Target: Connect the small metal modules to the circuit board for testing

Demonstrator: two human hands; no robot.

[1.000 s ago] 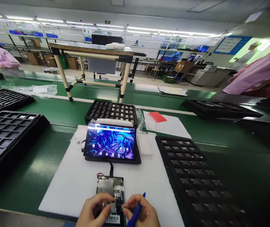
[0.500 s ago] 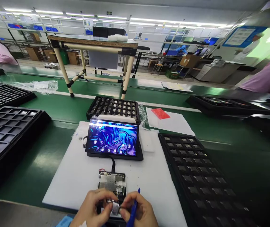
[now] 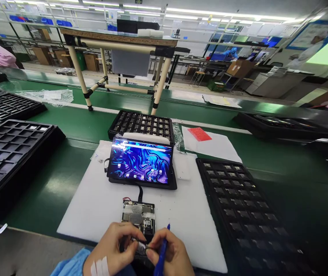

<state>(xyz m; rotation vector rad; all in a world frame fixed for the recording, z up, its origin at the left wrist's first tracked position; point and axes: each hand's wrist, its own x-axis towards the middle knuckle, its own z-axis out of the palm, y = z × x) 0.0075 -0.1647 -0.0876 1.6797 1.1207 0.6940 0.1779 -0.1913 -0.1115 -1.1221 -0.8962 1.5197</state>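
My left hand (image 3: 114, 247), with white tape on its wrist, pinches a small silvery module (image 3: 141, 248) between thumb and forefinger. At the module's other end the thumb and forefinger of my right hand (image 3: 177, 255) are closed. A blue pen-like tool (image 3: 162, 255) is also gripped in my right hand, its tip pointing up and away. Just beyond the fingers lies an exposed circuit board (image 3: 136, 211), partly covered by the hands. A black flat cable (image 3: 140, 194) runs from it to a propped tablet (image 3: 140, 161) with a lit blue-purple screen.
White foam sheet (image 3: 80, 207) lies under the board and tablet. Black trays with small parts stand behind the tablet (image 3: 142, 124) and to the right (image 3: 238, 207). Another black tray (image 3: 17, 149) is at left. A red sheet (image 3: 200, 134) lies on white foam. People in pink sit across.
The module has tilted and moved slightly between my fingers, still pinched. The whole view has shifted a little, and the pink-sleeved person at right has moved mostly out of view.
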